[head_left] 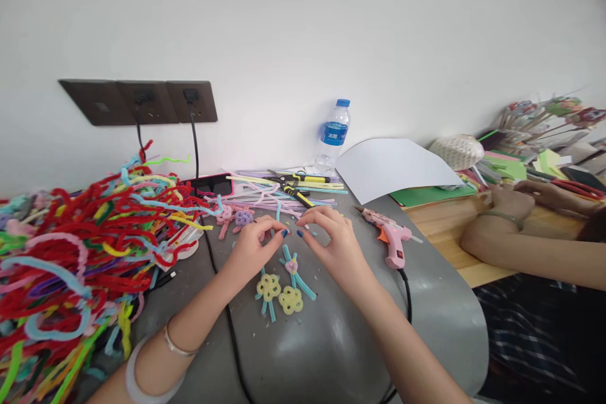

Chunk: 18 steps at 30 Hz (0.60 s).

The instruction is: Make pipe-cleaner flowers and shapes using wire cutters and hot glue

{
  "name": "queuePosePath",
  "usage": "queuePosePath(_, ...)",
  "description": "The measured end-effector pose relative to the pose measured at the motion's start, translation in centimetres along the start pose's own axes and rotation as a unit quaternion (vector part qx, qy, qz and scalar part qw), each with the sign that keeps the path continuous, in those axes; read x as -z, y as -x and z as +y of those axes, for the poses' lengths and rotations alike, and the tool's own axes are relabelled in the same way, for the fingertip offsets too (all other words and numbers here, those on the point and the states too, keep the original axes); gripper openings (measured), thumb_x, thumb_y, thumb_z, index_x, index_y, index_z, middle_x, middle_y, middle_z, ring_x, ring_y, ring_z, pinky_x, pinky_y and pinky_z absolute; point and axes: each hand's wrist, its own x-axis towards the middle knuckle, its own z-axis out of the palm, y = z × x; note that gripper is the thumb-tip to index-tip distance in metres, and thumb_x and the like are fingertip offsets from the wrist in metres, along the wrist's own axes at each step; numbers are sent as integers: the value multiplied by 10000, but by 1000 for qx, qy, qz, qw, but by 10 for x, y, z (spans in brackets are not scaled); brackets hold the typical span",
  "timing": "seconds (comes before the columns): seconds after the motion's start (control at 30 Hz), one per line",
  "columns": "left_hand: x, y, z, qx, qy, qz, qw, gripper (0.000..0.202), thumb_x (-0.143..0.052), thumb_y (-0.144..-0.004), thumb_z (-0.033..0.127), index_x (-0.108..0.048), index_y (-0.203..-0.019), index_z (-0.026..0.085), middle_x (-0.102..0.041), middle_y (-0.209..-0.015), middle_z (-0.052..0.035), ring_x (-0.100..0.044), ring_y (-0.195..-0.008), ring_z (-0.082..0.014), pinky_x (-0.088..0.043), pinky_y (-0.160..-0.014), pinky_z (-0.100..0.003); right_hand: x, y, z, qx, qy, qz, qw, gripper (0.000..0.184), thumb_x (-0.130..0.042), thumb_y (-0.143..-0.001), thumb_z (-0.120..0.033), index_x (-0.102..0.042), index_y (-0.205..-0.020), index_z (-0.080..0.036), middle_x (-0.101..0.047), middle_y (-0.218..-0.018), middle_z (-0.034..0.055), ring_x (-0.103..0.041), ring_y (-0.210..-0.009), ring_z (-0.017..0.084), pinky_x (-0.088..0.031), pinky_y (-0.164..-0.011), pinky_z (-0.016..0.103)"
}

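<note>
My left hand (255, 241) is closed in a pinch above the table, thumb against forefinger. Facing it across a small gap, my right hand (334, 237) also pinches. Whatever sits between the fingertips is too small to make out. Just below lie two yellow pipe-cleaner flowers (290, 300), one of them resting on light-blue pieces. A light-blue pipe-cleaner piece (303, 285) with a pink-purple knot at its middle lies beside them. Beyond my left hand are a purple flower (243, 218) and a pink one (225, 214).
A large heap of pipe cleaners (95, 246) covers the left side. Pliers (296, 189), loose stems and a bottle (334, 136) stand or lie behind. The pink glue gun (392, 238) is on the right, its cord trailing. Another person's arms (530, 240) rest at the adjoining wooden table.
</note>
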Motion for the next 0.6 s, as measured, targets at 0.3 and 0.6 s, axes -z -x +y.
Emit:
queuePosePath(0.3,-2,2,2,-16,20,-19,999,183,-539,-844,178,-722,-858,184,-683,-809,-35,-596,-739,-156,-443,-636,-249,-9,2,-4,-25,-46,-29,998,58,-555,-871,-184,-578,-845,-231,-674,-869,18,-621,-921,231,-320,-878,398)
queuePosePath(0.6,-4,3,2,-29,19,-27,999,186,-554,-852,161,-738,-864,179,-684,-802,-39,-630,-786,-173,-464,-712,-276,-7,2,-4,-38,-54,-35,997,56,-553,-824,-184,-580,-792,-221,-670,-835,7,-627,-878,215,-327,-881,384)
